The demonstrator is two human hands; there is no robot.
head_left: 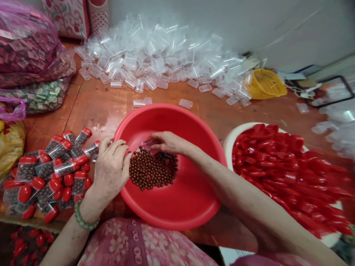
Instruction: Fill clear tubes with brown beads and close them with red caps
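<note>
My right hand [165,142] reaches into the red plastic basin [191,195] and grips a clear plastic container [150,145] with small white lettering. The container is down at the heap of shiny brown balls [152,171], and fingers hide part of it. My left hand [113,160] is at the basin's left rim, fingers bent. One brown ball [129,152] shows between its thumb and fingertip. Left of that hand lie many filled clear containers [62,149] with red caps and dark balls inside.
Behind the basin, a wide pile of clear plastic containers [155,62] lies against the wall. To the right, a white tub [231,142] is heaped with red plastic caps [277,173]. A yellow basket [266,85] stands at the back right. Full plastic bags [27,48] crowd the left.
</note>
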